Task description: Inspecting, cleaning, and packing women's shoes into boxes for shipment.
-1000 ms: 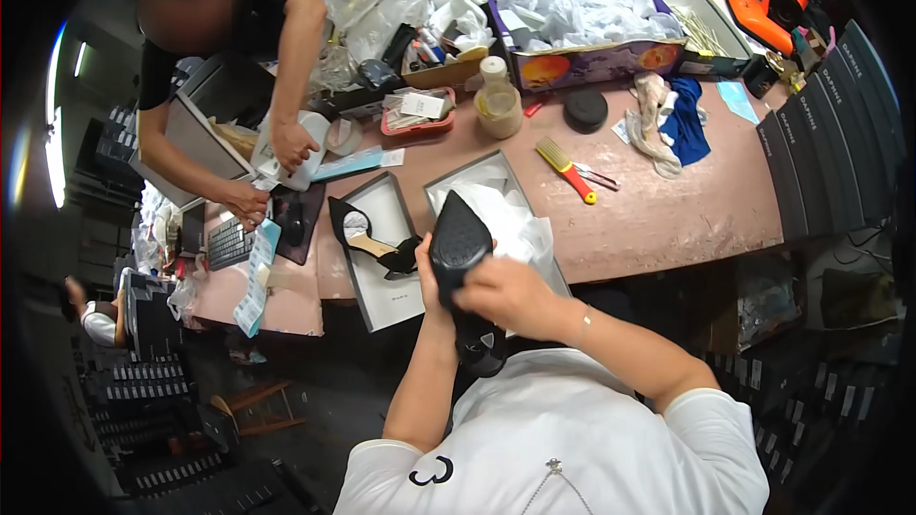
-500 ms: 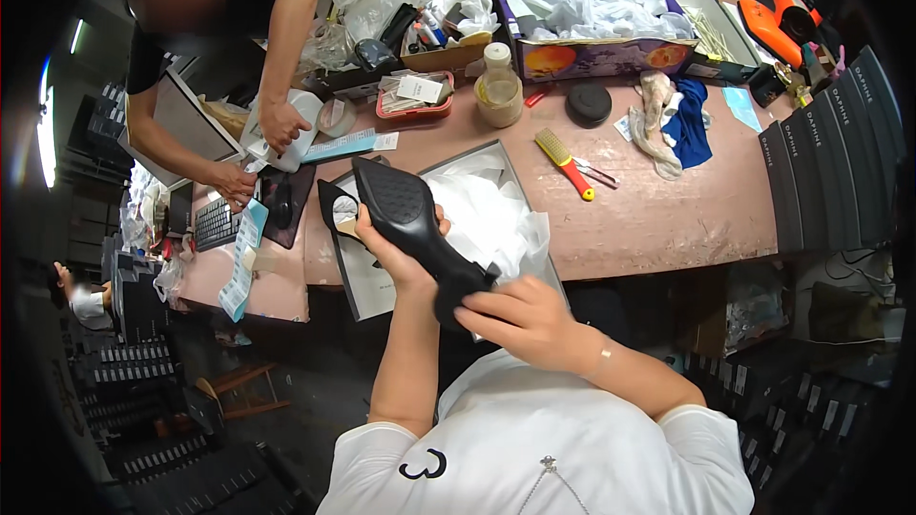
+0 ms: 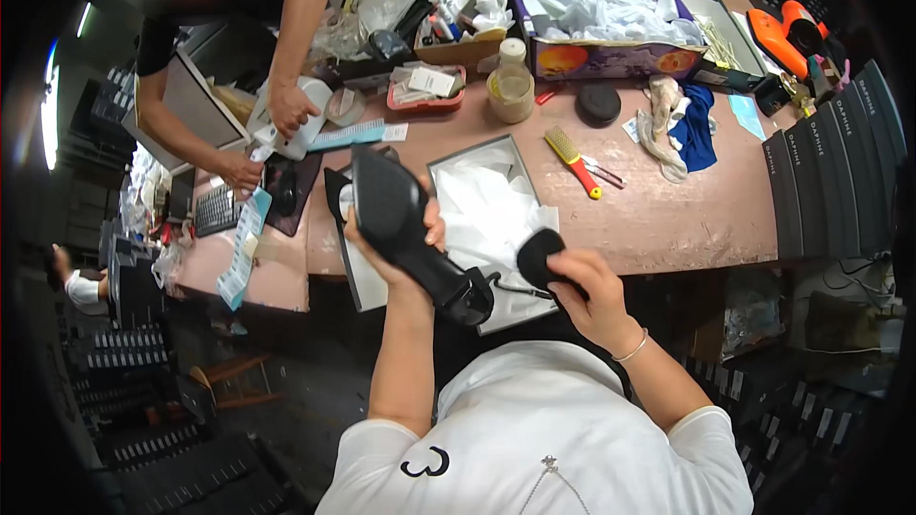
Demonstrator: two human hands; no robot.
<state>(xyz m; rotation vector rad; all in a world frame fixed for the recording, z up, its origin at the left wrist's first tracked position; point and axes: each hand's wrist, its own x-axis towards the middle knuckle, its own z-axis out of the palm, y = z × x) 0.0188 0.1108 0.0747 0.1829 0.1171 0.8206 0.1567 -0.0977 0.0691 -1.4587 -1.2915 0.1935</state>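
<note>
A black heeled shoe [image 3: 391,215], sole up, lies in my left hand [image 3: 396,257], whose fingers wrap round its middle. The heel end [image 3: 468,298] points toward my body, and a thin black strap [image 3: 523,290] sticks out from it to the right. My right hand [image 3: 592,298] pinches a flat, rounded black pad [image 3: 541,257], held apart from the shoe. Beneath both hands is a grey shoebox [image 3: 510,148] with white tissue paper [image 3: 485,210] in it. Part of another black shoe [image 3: 336,193] shows behind my left hand.
Across the table [image 3: 668,219] lie a yellow-and-red brush [image 3: 573,162], a round black tin [image 3: 598,103], a jar [image 3: 510,95] and cloths [image 3: 695,124]. Grey shoeboxes [image 3: 830,172] line the right. A co-worker's hands [image 3: 243,170] hold a label strip [image 3: 245,248] at left.
My right hand has moved away from the shoe's heel to the right, carrying the black pad. The shoe has turned slightly in my left hand. The co-worker's lower hand has shifted slightly.
</note>
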